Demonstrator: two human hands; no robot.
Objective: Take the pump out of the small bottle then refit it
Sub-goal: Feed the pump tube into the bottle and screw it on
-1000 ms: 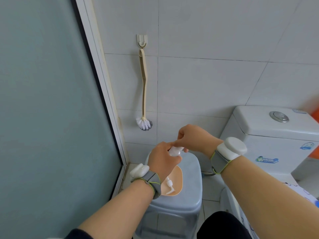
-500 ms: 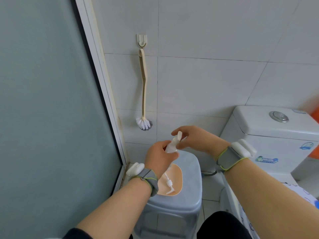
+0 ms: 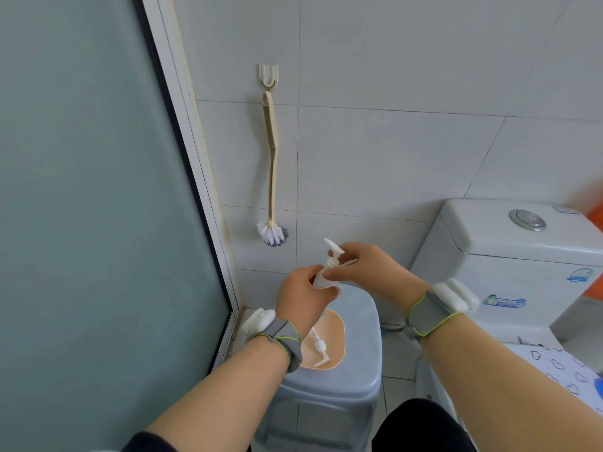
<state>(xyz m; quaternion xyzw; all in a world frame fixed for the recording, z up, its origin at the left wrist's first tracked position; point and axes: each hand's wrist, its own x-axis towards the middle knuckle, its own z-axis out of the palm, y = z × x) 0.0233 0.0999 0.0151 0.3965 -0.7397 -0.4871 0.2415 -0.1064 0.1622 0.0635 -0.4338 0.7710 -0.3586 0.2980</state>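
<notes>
- Up above a grey-blue plastic stool (image 3: 355, 380), both hands meet in mid-air around the small bottle (image 3: 321, 279).
- The left hand (image 3: 301, 300) is curled round the clear bottle's body, fingers wrapped so that most of the bottle is hidden; the bottle leans, its neck pointing up and to the right.
- The right hand (image 3: 365, 272) pinches the white pump (image 3: 333, 254) at its collar, thumb and fingertips pressed on either side.
- The pump's nozzle head sticks up above both hands, in front of the tiled wall; the collar seems to sit at the bottle's neck, though fingers cover the joint and I cannot tell whether it is seated.
- On the stool's top lies a peach-coloured tray (image 3: 336, 334), and in it a second white pump (image 3: 318, 349) lies on its side, partly behind the left wrist.
- A long-handled brush (image 3: 271, 177) hangs from a wall hook (image 3: 268, 75), well above the hands.
- A white toilet cistern (image 3: 515, 252) stands to the right.
- Both wrists wear grey straps with white modules.
</notes>
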